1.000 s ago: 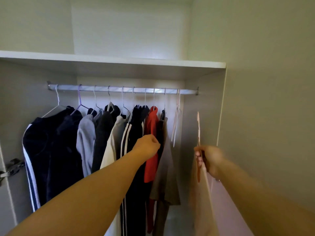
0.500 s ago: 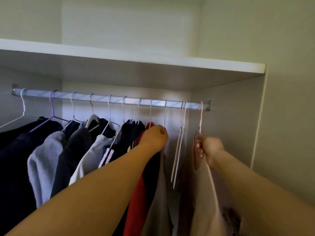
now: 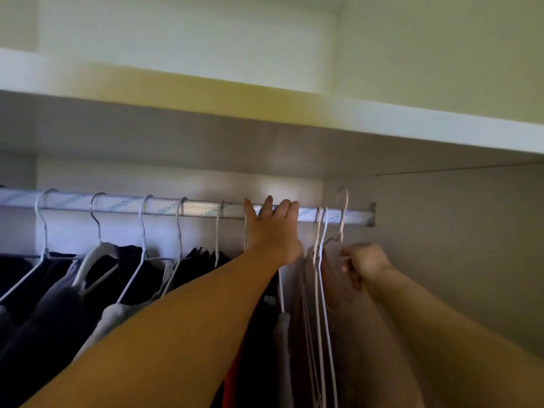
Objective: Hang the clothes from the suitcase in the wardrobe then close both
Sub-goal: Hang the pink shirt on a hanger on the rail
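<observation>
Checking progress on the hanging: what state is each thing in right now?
Left hand: open, fingers on the rail.
Right hand: gripping the hanger.
Hanger: carries beige garment, hook raised above rail, not seated.
Empty hangers: hung on rail.
Dark clothes: hung on rail.

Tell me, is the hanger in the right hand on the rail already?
Not yet: the hanger has its hook above the rail; the right hand holds it.

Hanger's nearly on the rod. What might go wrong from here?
The hanger rides high over the rod, seemingly not seated; if the right hand lets go now, the garment may drop. Two empty hangers hang close beside it and might snag it.
</observation>
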The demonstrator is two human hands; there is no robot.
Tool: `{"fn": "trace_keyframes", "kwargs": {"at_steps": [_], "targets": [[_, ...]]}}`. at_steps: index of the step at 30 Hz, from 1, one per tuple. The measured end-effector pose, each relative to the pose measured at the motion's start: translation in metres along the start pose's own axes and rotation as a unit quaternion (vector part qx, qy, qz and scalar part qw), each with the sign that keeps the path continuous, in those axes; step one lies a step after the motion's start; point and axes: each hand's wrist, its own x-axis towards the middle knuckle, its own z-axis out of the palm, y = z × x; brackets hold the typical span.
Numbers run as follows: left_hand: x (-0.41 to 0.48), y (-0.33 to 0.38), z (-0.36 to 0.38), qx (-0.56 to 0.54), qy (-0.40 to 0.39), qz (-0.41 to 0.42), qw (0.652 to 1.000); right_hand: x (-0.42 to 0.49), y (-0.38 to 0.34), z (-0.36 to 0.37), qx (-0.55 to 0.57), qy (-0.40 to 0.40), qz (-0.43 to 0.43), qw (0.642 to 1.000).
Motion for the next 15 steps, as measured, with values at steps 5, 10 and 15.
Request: {"fn": "trace_keyframes", "kwargs": {"at_steps": [5,10,15], "targets": [[0.003,0.0,0.008,-0.006,0.031,-0.007,0.999,0.011,0.015,-0.006,-0.026,0.013,0.007,1.0],[0.006,-0.001,0.009,-0.006,0.039,0.004,0.999,0.021,0.035,-0.013,-0.157,0.037,-0.007,0.987],[0.007,-0.001,0.01,-0.004,0.033,0.002,0.999,0.008,0.028,-0.017,-0.15,0.057,-0.03,0.987]]}}
